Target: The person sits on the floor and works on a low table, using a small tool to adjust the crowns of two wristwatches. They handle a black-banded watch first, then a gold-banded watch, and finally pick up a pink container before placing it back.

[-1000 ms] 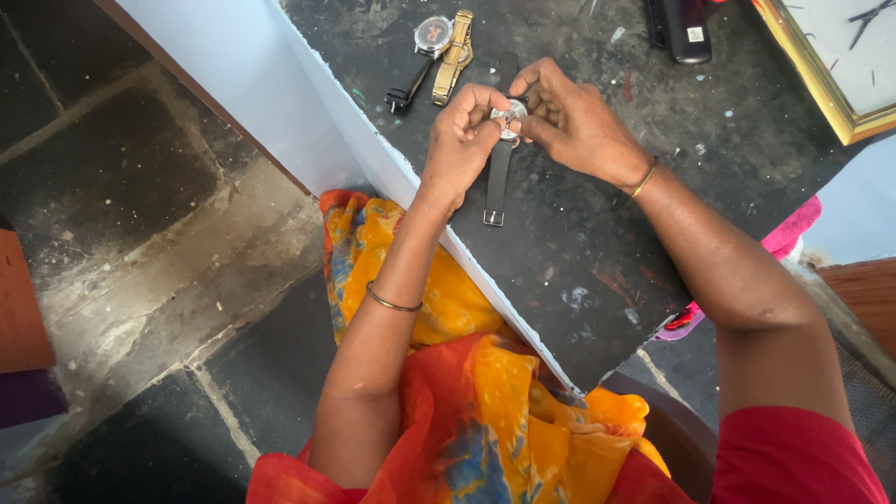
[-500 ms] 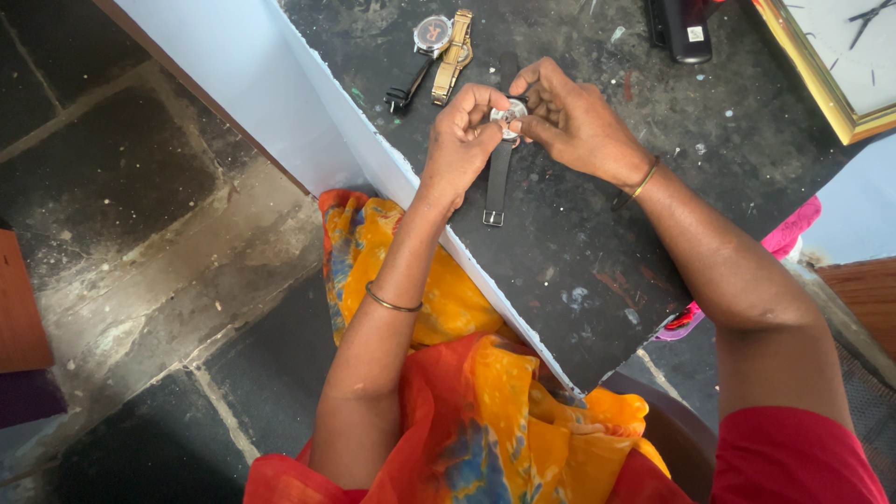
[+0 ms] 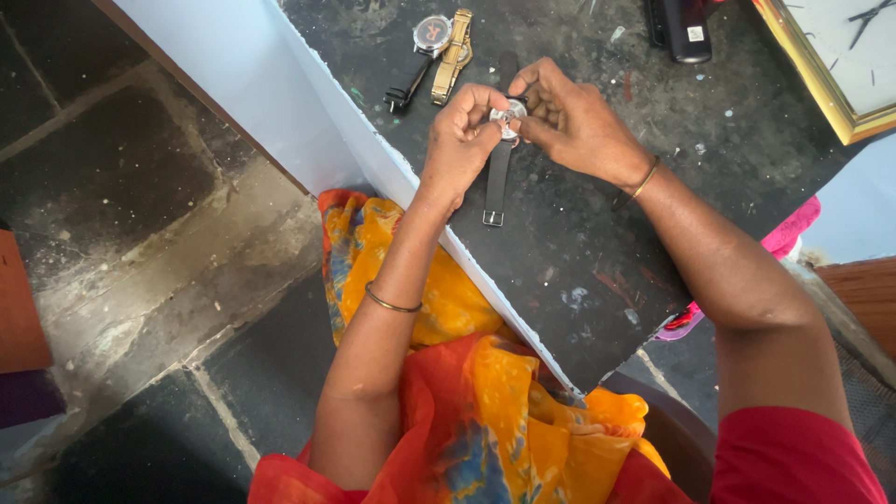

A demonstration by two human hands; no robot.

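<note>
Two hands meet over the dark worktop (image 3: 597, 243), which fills the upper right of the view and carries pale scuffs and paint flecks. At its far right corner lies a gold-framed clock (image 3: 831, 56), only partly in view. Left of that, at the far edge, sits a black case (image 3: 681, 28). Your left hand (image 3: 462, 140) and right hand (image 3: 579, 126) are both curled, fingertips pinched on a small silver watch (image 3: 507, 119) held between them just above the worktop. Its black strap (image 3: 497, 182) hangs toward you, buckle at the near end, resting on or just over the surface; cannot tell which. Far left of your hands lie two more watches touching side by side: one with a black strap (image 3: 420, 56), one with a gold band (image 3: 453, 56). Each wrist wears a thin bangle: left (image 3: 390, 303), right (image 3: 642, 182).
</note>
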